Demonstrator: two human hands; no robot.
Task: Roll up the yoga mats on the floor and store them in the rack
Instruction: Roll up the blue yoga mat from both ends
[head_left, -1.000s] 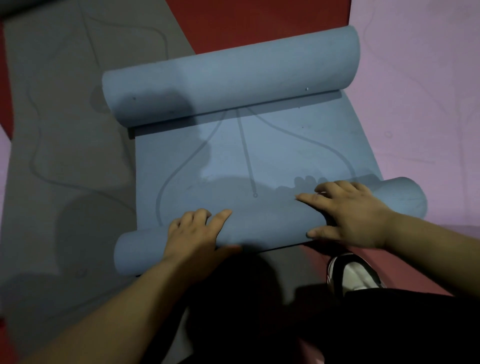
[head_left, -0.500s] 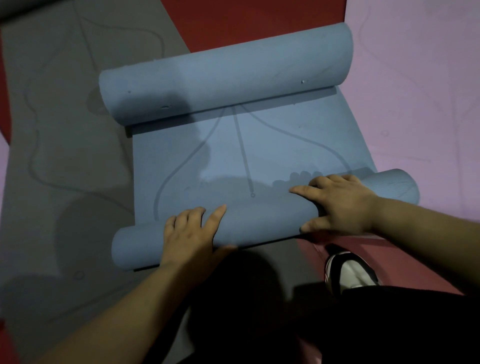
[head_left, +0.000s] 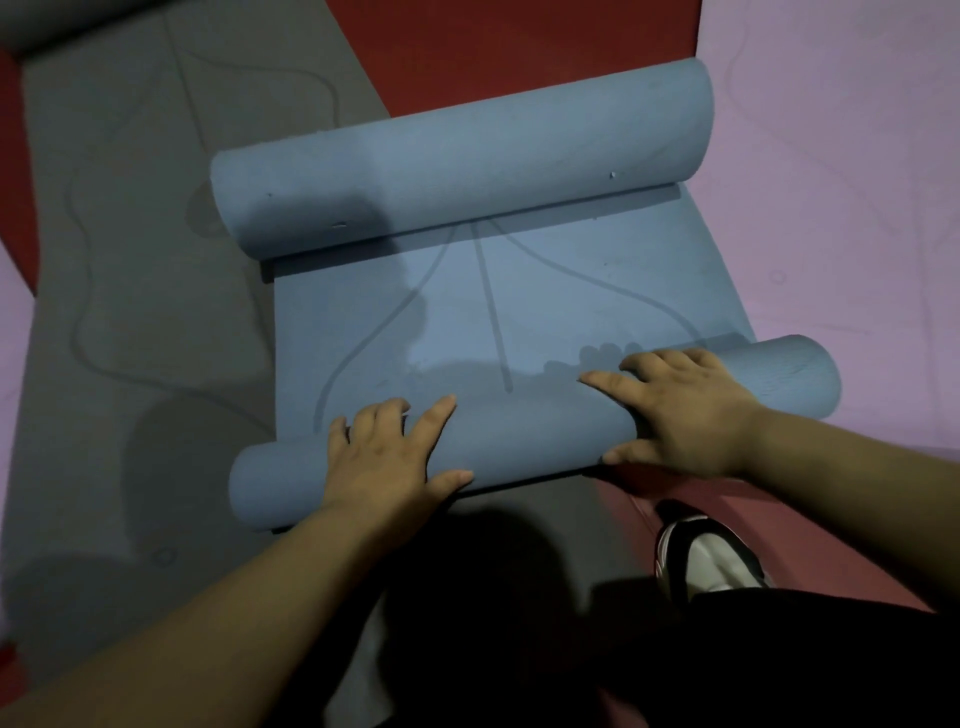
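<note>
Fingers (head_left: 436, 415) of our left hand (head_left: 387, 457) lie loosely bent over the top of the near roll (head_left: 530, 436), with the thumb spread along its near side. They press it and clasp nothing. Our right hand (head_left: 685, 415) lies on the same roll towards 3 o'clock, its fingers (head_left: 608, 384) released and splayed across the top and its thumb low on the near side.

We count three mats. One blue foam yoga mat (head_left: 571, 312) lies in the middle, curled at both ends into two rolls. The thinner one is under our two hands at 6 o'clock, and the thicker far roll (head_left: 457, 166) is at 12 o'clock, with a flat stretch printed with curved lines between them. One flat grey yoga mat (head_left: 156, 312) lies at 9 o'clock, partly under the blue one. One flat pink yoga mat (head_left: 831, 208) lies at 3 o'clock, touching the blue mat's edge.

Red floor (head_left: 519, 47) shows at 12 o'clock. One white-and-black shoe (head_left: 711, 561) stands at 5 o'clock, just beside the near roll.
</note>
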